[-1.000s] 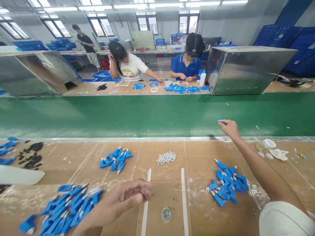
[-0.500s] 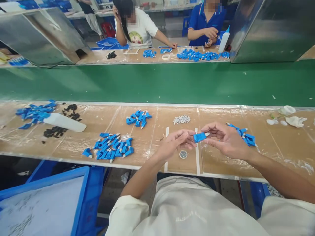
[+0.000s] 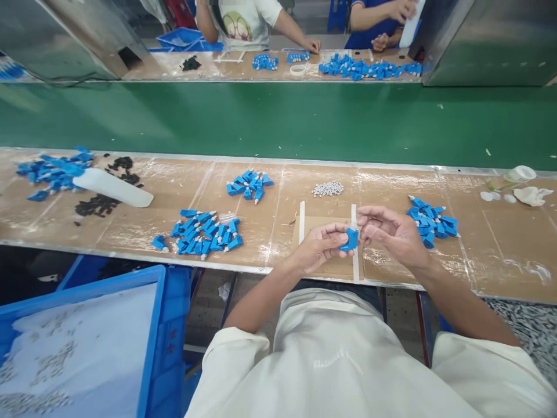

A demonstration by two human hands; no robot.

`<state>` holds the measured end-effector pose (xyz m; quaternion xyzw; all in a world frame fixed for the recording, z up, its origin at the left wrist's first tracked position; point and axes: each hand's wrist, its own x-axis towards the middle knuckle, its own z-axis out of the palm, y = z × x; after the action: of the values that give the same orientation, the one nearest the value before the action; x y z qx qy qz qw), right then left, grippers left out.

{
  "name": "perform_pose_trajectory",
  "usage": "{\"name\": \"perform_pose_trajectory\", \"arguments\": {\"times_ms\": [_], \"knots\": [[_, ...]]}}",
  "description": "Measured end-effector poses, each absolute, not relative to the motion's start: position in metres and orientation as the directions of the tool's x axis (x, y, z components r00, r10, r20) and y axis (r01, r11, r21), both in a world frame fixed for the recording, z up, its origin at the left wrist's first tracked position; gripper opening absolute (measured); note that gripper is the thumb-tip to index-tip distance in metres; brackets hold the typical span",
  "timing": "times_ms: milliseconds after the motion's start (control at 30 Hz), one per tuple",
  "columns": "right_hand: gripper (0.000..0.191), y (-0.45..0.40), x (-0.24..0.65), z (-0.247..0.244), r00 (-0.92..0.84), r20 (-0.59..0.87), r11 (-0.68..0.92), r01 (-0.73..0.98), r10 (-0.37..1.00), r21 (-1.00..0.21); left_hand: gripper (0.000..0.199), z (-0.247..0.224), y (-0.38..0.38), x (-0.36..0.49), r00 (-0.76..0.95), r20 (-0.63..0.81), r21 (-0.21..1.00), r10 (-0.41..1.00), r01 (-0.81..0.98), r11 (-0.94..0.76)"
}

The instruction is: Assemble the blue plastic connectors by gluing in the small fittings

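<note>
My left hand (image 3: 319, 247) pinches a small blue plastic part (image 3: 349, 239) between thumb and fingers, above the brown table top. Just right of it is my right hand (image 3: 394, 235), its fingers curled and close together beside the part's upper end. Whether those fingertips hold a small piece is too fine to make out. Beyond the hands lies a pile of small grey-white beads (image 3: 328, 188). A heap of similar blue parts with white tips (image 3: 431, 220) is spread to the right of my right hand.
More blue parts (image 3: 206, 233) lie left, with another cluster (image 3: 249, 184) behind. A white bottle (image 3: 115, 187) rests on its side by black pieces (image 3: 96, 205). A blue crate (image 3: 159, 325) stands below the table edge. Across the green belt (image 3: 278, 119), two people sit at another table.
The blue part has turned from lying sideways to more upright in my left hand. My right hand has shifted to its upper end. Across the belt, a person has lifted a white bottle.
</note>
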<state>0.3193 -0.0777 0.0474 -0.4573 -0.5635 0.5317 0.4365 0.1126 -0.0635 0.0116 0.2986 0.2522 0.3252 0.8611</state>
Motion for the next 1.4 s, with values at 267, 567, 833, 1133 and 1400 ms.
{"name": "perform_pose_trajectory", "arguments": {"times_ms": [267,567,833,1133,1400], "knots": [[0.046,-0.074,0.315,-0.022,-0.127,-0.071,-0.020,0.369,0.989,-0.929,0.014,-0.023,-0.057,0.068,0.348,-0.406,0.535,0.845,-0.660,0.528],[0.042,-0.067,0.289,-0.046,-0.215,-0.094,-0.008,0.371,0.972,-0.929,0.016,-0.048,-0.053,0.057,0.244,-0.477,0.452,0.845,-0.756,0.473],[0.031,-0.066,0.291,-0.042,-0.244,-0.045,0.072,0.448,0.969,-0.891,0.009,-0.057,-0.054,0.053,0.252,-0.460,0.435,0.852,-0.772,0.463],[0.027,-0.080,0.286,-0.037,-0.198,0.208,0.284,0.541,0.958,-0.792,0.011,-0.057,-0.056,0.057,0.169,-0.474,0.514,0.864,-0.744,0.427],[0.032,-0.077,0.283,-0.032,-0.173,0.051,0.136,0.527,0.984,-0.839,0.025,-0.052,-0.064,0.059,0.227,-0.396,0.586,0.890,-0.684,0.435]]}}
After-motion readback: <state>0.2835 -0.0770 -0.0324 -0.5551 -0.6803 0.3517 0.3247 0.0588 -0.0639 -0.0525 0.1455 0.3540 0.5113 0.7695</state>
